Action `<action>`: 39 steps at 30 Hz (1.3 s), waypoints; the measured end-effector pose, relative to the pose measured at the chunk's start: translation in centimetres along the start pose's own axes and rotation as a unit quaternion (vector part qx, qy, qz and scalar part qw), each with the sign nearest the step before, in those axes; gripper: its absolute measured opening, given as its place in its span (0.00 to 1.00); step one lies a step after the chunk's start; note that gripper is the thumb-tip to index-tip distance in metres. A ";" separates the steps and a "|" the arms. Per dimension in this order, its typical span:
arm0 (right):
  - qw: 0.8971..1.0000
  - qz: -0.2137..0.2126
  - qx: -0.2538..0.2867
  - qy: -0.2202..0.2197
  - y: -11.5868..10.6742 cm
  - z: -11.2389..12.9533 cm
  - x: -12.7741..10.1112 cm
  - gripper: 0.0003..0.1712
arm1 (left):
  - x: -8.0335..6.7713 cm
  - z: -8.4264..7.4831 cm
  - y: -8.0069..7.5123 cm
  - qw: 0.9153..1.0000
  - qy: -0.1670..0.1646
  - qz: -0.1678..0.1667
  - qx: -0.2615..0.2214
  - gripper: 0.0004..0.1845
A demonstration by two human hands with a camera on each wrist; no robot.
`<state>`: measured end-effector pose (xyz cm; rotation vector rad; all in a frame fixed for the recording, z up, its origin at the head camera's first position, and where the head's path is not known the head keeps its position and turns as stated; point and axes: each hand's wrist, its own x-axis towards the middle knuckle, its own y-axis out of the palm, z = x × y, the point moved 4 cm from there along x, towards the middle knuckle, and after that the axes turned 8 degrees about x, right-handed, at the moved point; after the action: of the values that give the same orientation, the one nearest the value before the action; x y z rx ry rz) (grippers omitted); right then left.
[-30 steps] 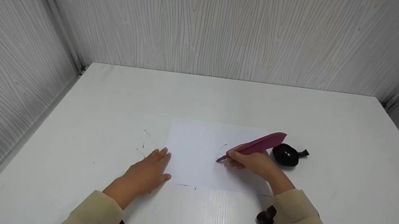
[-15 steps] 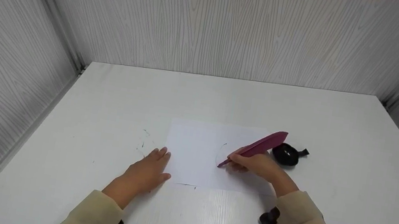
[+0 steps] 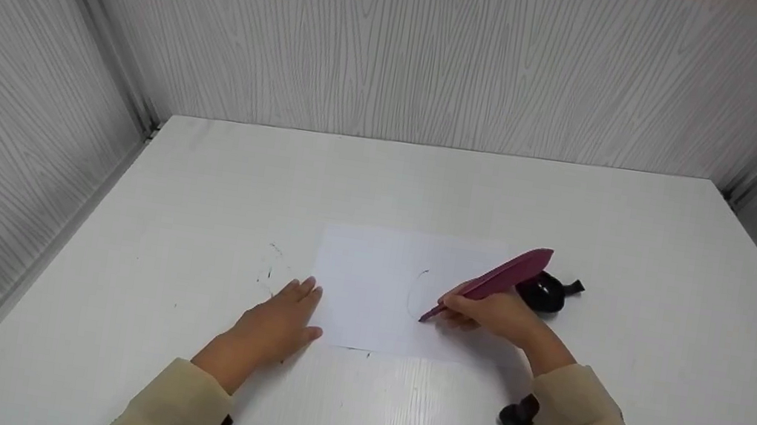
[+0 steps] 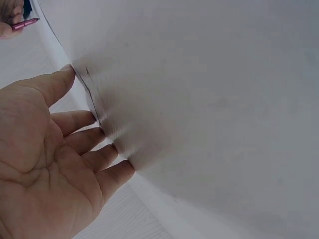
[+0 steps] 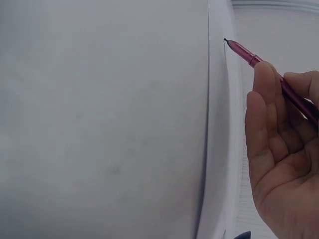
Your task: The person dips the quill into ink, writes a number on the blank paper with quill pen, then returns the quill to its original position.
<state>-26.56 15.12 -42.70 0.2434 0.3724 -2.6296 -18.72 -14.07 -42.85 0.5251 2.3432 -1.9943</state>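
Note:
A white sheet of paper (image 3: pixel 361 277) lies on the white table in the head view. My left hand (image 3: pixel 273 324) rests flat at its left edge, fingers spread and straight; in the left wrist view the fingertips of that hand (image 4: pixel 60 159) touch the sheet's edge. My right hand (image 3: pixel 494 316) pinches a dark red feather pen (image 3: pixel 514 270), its plume slanting up to the right. The nib meets the paper at the lower end of a thin curved line (image 3: pixel 409 296). The right wrist view shows the pen's dark tip (image 5: pixel 226 40) against the surface.
Just right of my right hand sits a shiny black rounded object (image 3: pixel 543 293) with a short stub. Small dark marks (image 3: pixel 270 271) dot the table left of the paper. A pale wood-grain panel (image 3: pixel 404 44) stands behind, with side panels left and right.
The pen tip has moved down and slightly right with my right hand, and the curved line on the paper is longer. My left hand stays nearly still.

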 end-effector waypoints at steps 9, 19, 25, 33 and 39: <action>1.000 -0.021 -0.018 0.005 -1.0 0.0 -0.5 0.16 | -0.1 0.0 0.0 1.000 0.000 0.001 0.000 0.35; 1.000 -0.023 -0.017 -0.012 -1.6 -0.1 -0.5 0.15 | -0.2 0.0 -0.2 1.000 0.001 0.004 0.002 0.34; 0.999 -0.030 -0.012 -0.009 -2.0 -0.1 -0.6 0.16 | -0.3 -0.1 -0.2 1.000 0.003 0.002 0.000 0.34; 0.999 -0.041 0.002 0.002 -2.2 -0.1 -0.5 0.17 | -0.3 -0.3 -0.4 1.000 0.004 0.002 -0.004 0.34; 0.998 -0.056 0.025 0.005 -2.2 -0.1 -0.4 0.19 | -0.3 -0.4 -0.4 1.000 -0.001 0.002 0.001 0.34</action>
<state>-27.25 17.23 -42.20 0.2594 0.3328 -2.7520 -18.49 -13.80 -42.38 0.5265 2.3382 -1.9950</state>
